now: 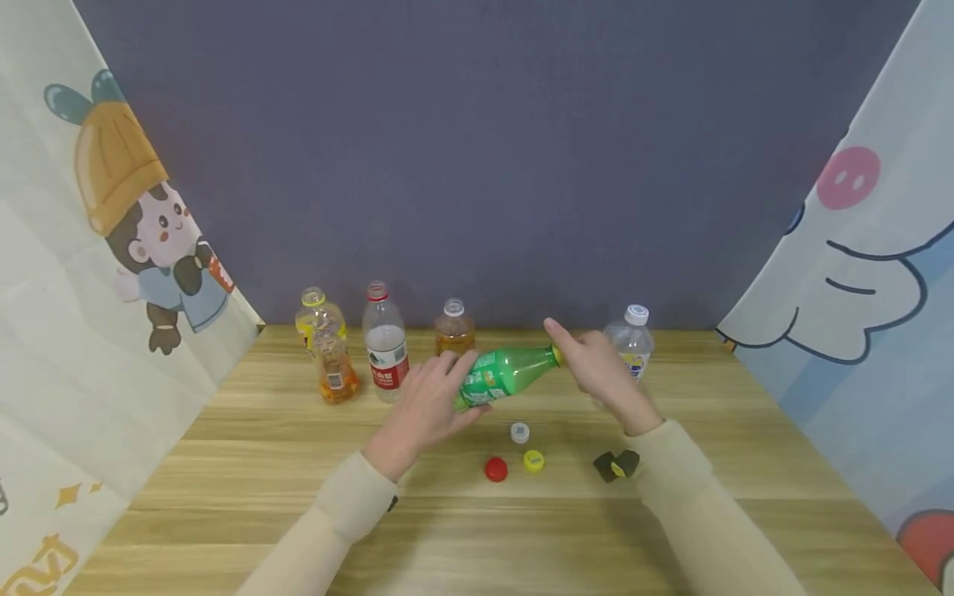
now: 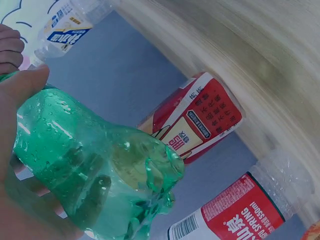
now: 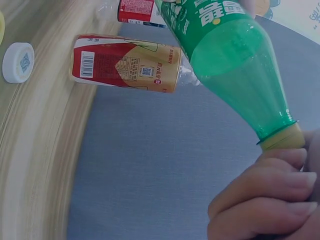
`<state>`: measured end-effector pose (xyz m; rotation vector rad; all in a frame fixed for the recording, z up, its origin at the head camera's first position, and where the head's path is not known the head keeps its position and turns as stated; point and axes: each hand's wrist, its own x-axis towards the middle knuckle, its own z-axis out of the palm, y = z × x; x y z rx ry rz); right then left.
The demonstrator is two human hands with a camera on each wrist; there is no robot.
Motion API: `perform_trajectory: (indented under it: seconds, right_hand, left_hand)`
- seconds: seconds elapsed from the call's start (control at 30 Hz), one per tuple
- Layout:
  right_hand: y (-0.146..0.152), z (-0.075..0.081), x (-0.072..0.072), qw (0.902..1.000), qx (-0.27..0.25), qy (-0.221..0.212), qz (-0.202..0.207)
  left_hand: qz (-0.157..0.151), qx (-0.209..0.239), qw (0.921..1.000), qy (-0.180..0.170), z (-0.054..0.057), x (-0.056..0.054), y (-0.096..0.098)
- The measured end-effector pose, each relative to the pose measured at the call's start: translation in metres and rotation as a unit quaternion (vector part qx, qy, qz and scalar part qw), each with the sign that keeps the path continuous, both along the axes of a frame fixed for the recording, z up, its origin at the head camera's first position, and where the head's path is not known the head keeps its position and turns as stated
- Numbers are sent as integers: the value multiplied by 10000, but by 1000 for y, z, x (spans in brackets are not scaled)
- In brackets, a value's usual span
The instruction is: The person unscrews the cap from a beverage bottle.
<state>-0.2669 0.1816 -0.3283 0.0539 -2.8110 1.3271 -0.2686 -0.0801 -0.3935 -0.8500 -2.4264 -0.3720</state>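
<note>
A green plastic bottle [image 1: 514, 372] is held tilted above the table, its neck toward the right. My left hand [image 1: 428, 397] grips its body near the base; the left wrist view shows the thumb and fingers around the clear green plastic [image 2: 65, 135]. At the neck, my right hand [image 1: 596, 368] pinches the yellow cap [image 3: 284, 138], which sits on the bottle mouth. Below the bottle lie three loose caps on the table: a white cap [image 1: 519, 432], a red cap [image 1: 495, 469] and a yellow cap [image 1: 533, 461].
Uncapped bottles stand at the back left: one with a yellow neck ring [image 1: 328, 348], one with a red-and-white label [image 1: 387, 356], one with amber liquid [image 1: 455, 331]. A white-capped bottle [image 1: 629, 343] stands behind my right hand. A small dark object [image 1: 616, 466] lies near my right sleeve.
</note>
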Motion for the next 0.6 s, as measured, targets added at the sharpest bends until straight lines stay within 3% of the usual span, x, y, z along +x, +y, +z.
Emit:
perform_trajectory:
  seconds: [0.37, 0.6]
  right_hand:
    - [-3, -11, -4, 9981, -621, 13, 7]
    - [-4, -19, -6, 9955, -904, 20, 273]
  left_hand:
    - [-89, -114, 9984, 538, -2, 0, -2]
    - [-324, -148, 9986, 392, 2, 0, -6]
